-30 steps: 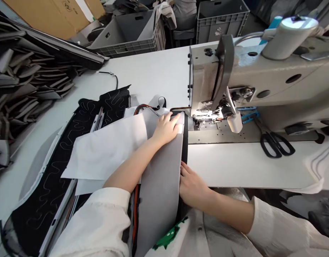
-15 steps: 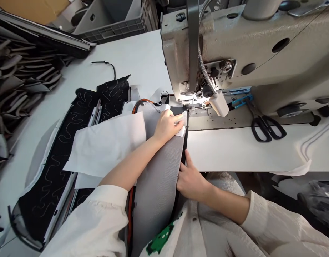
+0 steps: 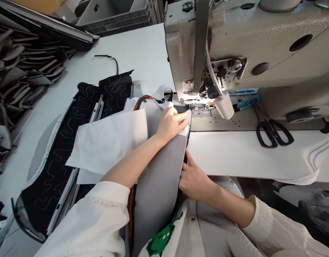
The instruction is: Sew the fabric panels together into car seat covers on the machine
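Observation:
A long grey fabric panel (image 3: pixel 164 171) with a dark edging strip (image 3: pixel 189 137) lies under the head of the sewing machine (image 3: pixel 177 53). My left hand (image 3: pixel 171 125) grips the panel just in front of the needle area, fingers bent on a small lighter flap beside a white label (image 3: pixel 184 131). Lower down, my right hand (image 3: pixel 195 180) holds the panel's right edge. Its index finger points up along the edge, and the other fingers are curled and partly hidden by the cloth. Orange-and-black trim (image 3: pixel 131 210) runs down the panel's left side.
Left of the panel are a white sheet (image 3: pixel 111 137) and black quilted pieces (image 3: pixel 57 157). Black-handled scissors (image 3: pixel 274 134) and blue thread snips (image 3: pixel 247 102) lie by the machine. A grey crate (image 3: pixel 119 19) stands behind; stacked dark pieces (image 3: pixel 20 71) fill the far left.
The camera view has shifted slightly. Less of the dark edging shows between my hands, and both hands keep their hold in nearly the same places along the panel.

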### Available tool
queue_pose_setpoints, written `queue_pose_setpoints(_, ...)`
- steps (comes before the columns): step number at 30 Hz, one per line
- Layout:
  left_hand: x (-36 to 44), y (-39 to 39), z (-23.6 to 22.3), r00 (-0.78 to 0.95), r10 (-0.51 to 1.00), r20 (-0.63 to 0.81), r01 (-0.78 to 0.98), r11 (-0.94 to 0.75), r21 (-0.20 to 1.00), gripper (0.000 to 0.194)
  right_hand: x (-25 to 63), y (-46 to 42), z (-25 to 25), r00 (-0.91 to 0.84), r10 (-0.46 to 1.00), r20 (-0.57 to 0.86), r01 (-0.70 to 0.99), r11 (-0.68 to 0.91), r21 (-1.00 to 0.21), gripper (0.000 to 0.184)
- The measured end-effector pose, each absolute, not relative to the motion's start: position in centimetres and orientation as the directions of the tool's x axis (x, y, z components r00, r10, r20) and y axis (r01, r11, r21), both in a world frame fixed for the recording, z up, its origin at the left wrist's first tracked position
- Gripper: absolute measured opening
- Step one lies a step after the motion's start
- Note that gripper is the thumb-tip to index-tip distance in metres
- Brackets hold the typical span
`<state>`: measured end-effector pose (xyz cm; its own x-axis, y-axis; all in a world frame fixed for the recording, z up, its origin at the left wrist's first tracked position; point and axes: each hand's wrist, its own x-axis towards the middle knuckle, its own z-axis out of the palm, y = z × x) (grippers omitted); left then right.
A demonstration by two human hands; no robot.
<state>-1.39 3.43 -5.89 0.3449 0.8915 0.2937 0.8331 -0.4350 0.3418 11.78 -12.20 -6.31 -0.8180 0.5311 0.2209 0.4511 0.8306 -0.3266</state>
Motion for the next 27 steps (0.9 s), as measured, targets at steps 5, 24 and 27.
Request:
queue_pose_setpoints(5,-1.4,3.4,-5.8,0.353,0.893,0.279,0.840,-0.433,0.326,0.029,12.4,-12.1,-6.1,-0.824,0.526,0.210,0.430,0.823,-0.371,0.018)
queue_pose_setpoints(24,-1.2,3.2,-6.0,0.334,0.893,0.301,0.848,-0.425,0.318,0.027,13.0,-11.6,-6.3,-0.840,0.499,0.215,0.389,0.828,-0.403,0.016)
queue_pose_setpoints(27,-1.2,3.2,-6.0,0.339,0.892,0.299,0.852,-0.426,0.306,0.027,13.2,-11.6,-6.1,-0.842,0.491,0.222,0.385,0.837,-0.389,0.016)
